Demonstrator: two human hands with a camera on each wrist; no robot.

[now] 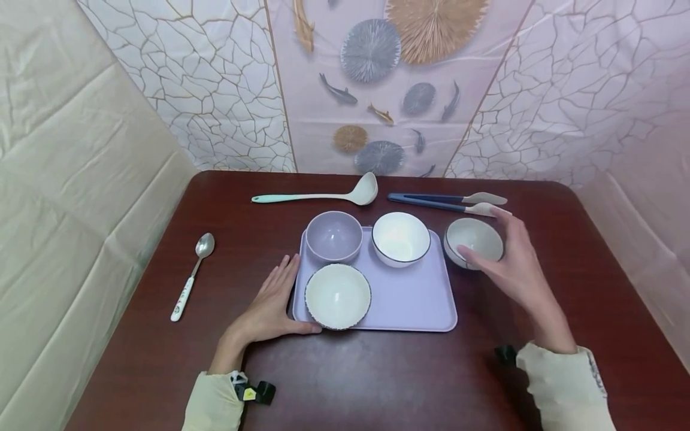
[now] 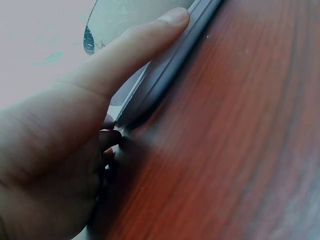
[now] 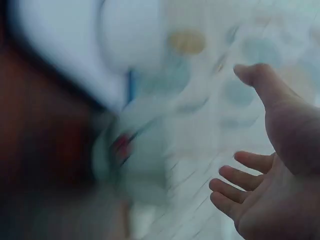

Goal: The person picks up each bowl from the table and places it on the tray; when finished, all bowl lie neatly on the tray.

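A lavender tray [image 1: 412,299] carries a purple bowl [image 1: 334,235], a white bowl with a dark rim [image 1: 401,237] and a cream bowl with a speckled rim [image 1: 338,296]. My left hand [image 1: 272,305] lies at the tray's left front corner, fingers straight along the side and thumb on the front edge by the cream bowl. Off the tray's right side stands a pale grey bowl [image 1: 474,239]. Over it is my right hand [image 1: 514,266], thumb and fingers spread across the bowl in the head view. The right wrist view shows those fingers apart from the blurred, patterned bowl [image 3: 142,155].
A ladle [image 1: 323,196] with a mint handle lies behind the tray. Blue-handled tongs [image 1: 436,201] are at the back right, their tips close behind the grey bowl. On the left rests a spoon [image 1: 193,278] with a white handle. Patterned cloth hangs behind the table's back edge.
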